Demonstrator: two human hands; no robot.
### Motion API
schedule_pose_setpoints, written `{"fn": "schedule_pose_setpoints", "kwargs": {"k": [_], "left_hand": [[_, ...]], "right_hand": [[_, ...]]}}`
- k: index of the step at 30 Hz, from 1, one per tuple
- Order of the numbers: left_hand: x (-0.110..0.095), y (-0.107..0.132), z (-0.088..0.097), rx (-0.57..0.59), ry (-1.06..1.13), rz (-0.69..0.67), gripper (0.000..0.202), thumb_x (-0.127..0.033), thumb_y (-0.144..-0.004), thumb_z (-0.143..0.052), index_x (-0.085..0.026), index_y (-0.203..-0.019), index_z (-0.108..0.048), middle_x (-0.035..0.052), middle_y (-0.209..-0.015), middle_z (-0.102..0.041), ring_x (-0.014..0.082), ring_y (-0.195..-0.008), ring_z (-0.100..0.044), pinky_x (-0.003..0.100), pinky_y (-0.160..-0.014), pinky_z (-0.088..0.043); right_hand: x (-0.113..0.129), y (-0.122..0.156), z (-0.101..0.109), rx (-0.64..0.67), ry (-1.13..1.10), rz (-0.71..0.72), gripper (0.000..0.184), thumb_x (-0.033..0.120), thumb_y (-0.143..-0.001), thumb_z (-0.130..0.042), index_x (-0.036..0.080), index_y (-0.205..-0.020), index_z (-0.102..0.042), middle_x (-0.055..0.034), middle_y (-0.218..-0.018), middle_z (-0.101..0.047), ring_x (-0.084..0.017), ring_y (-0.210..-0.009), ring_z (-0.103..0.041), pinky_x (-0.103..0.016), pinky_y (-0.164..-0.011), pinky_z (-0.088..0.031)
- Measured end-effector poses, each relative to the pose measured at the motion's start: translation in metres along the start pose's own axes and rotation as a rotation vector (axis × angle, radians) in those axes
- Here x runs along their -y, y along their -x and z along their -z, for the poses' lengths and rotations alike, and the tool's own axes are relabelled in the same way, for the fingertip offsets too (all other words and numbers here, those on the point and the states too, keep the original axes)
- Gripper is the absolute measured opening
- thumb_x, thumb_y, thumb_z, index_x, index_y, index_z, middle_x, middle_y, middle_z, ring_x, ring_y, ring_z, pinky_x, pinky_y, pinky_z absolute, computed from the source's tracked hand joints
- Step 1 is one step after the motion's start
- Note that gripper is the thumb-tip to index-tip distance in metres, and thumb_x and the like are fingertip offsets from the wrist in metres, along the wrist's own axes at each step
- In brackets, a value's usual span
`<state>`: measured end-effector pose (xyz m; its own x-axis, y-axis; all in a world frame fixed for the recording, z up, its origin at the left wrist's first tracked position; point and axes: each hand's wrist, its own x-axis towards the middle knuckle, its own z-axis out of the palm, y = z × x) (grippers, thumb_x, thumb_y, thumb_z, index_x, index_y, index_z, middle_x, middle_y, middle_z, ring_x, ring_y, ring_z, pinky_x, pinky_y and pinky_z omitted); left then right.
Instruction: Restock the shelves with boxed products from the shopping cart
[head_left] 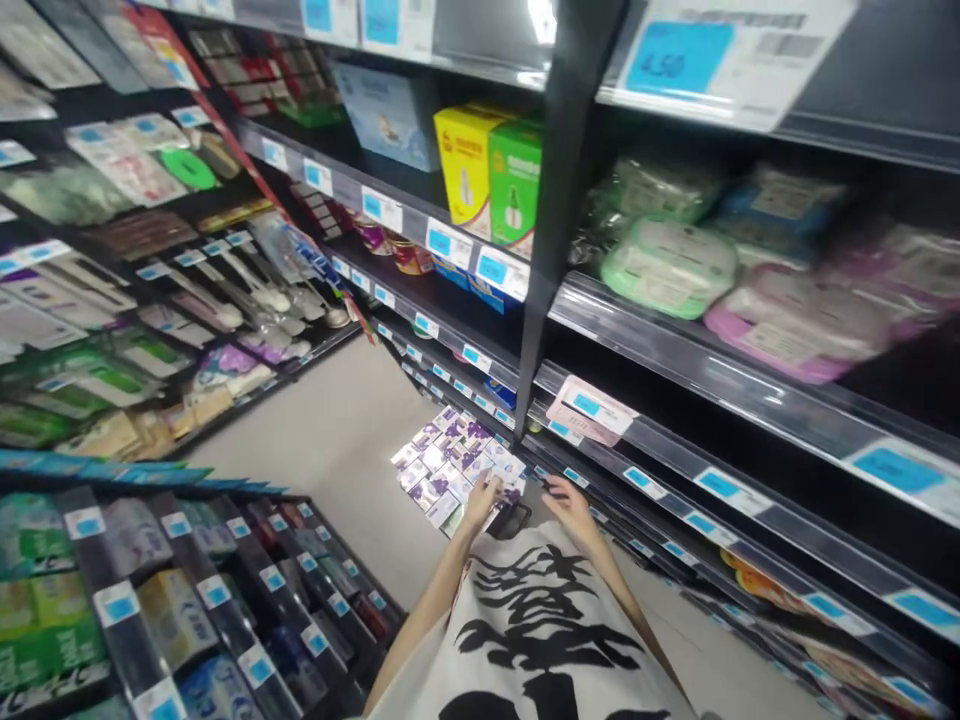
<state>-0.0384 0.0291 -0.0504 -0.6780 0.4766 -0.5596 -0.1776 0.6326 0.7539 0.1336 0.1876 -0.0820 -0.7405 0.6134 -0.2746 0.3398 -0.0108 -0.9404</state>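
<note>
I look down a shop aisle. My left hand (480, 500) reaches down to a crate of small purple-and-white packets (450, 462) on the floor, with its fingers curled on one of the packets. My right hand (570, 503) is lower right of the crate, close to the bottom shelf rail (600, 520), fingers bent round something small and dark that I cannot make out. A dark object (511, 520) lies between the two hands. My white shirt with black print (540, 630) fills the lower middle.
Dark shelving (540, 250) with blue price tags runs along the right, holding yellow and green boxes (491, 175) and wrapped packs (667, 265). Hanging goods cover the left wall (112, 280). A low rack of bottles (187, 600) stands at the lower left. Beige floor (352, 450) lies between.
</note>
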Motion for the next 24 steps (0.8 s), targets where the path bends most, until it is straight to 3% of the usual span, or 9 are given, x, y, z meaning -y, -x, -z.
{"fn": "schedule_pose_setpoints", "kwargs": {"k": [2,4,6,9,14,20,24], "left_hand": [[-0.026,0.008,-0.004,0.05,0.067,-0.081,0.053,-0.045,-0.107,-0.04,-0.015,-0.151,-0.045,0.0159,-0.132,-0.068,0.0204,-0.114,-0.07,0.031,-0.094,-0.061],[-0.049,0.023,-0.006,0.125,0.184,-0.197,0.055,-0.049,-0.106,-0.041,-0.016,-0.148,-0.048,0.0152,-0.134,-0.067,0.0223,-0.116,-0.069,0.033,-0.094,-0.062],[-0.066,0.041,-0.007,0.21,0.333,-0.326,0.056,-0.058,-0.102,-0.046,-0.016,-0.138,-0.057,0.0138,-0.127,-0.069,0.0247,-0.11,-0.07,0.036,-0.091,-0.063],[-0.08,0.063,-0.009,0.287,0.433,-0.445,0.054,-0.064,-0.099,-0.054,-0.017,-0.121,-0.068,0.0117,-0.119,-0.072,0.024,-0.098,-0.07,0.038,-0.086,-0.062],[-0.082,0.073,-0.014,0.323,0.404,-0.451,0.051,-0.063,-0.096,-0.059,-0.017,-0.114,-0.072,0.0104,-0.115,-0.074,0.0231,-0.092,-0.07,0.036,-0.084,-0.06],[-0.076,0.068,-0.01,0.329,0.285,-0.457,0.052,-0.063,-0.098,-0.057,-0.017,-0.114,-0.074,0.0102,-0.111,-0.075,0.0237,-0.097,-0.069,0.035,-0.086,-0.059],[-0.07,0.065,-0.006,0.238,0.275,-0.479,0.052,-0.062,-0.096,-0.06,-0.019,-0.124,-0.069,0.0115,-0.121,-0.07,0.0246,-0.105,-0.068,0.036,-0.086,-0.061]], "right_hand": [[0.029,0.003,-0.011,0.046,-0.013,0.099,0.062,0.055,-0.078,-0.078,0.022,-0.129,-0.066,-0.0127,-0.135,-0.071,-0.027,-0.115,-0.07,-0.041,-0.097,-0.059],[0.055,0.009,-0.017,0.009,-0.063,0.16,0.053,0.054,-0.086,-0.073,0.02,-0.126,-0.065,-0.0118,-0.126,-0.075,-0.024,-0.105,-0.073,-0.039,-0.094,-0.059],[0.077,0.017,-0.016,-0.082,-0.173,0.157,0.046,0.059,-0.092,-0.063,0.019,-0.114,-0.065,-0.0088,-0.104,-0.079,-0.021,-0.081,-0.074,-0.035,-0.08,-0.062],[0.1,0.029,-0.005,-0.202,-0.342,0.112,0.048,0.067,-0.092,-0.06,0.02,-0.101,-0.064,-0.0016,-0.072,-0.071,-0.018,-0.054,-0.066,-0.031,-0.054,-0.057],[0.11,0.045,0.008,-0.309,-0.42,0.071,0.052,0.073,-0.083,-0.068,0.021,-0.092,-0.065,0.0015,-0.057,-0.065,-0.016,-0.043,-0.059,-0.028,-0.044,-0.048],[0.1,0.051,-0.001,-0.309,-0.482,0.033,0.05,0.072,-0.085,-0.067,0.022,-0.087,-0.064,0.0026,-0.052,-0.062,-0.016,-0.041,-0.057,-0.027,-0.043,-0.046],[0.1,0.048,-0.004,-0.312,-0.486,0.036,0.049,0.07,-0.085,-0.068,0.021,-0.087,-0.063,0.0029,-0.052,-0.061,-0.015,-0.042,-0.057,-0.026,-0.043,-0.046]]}}
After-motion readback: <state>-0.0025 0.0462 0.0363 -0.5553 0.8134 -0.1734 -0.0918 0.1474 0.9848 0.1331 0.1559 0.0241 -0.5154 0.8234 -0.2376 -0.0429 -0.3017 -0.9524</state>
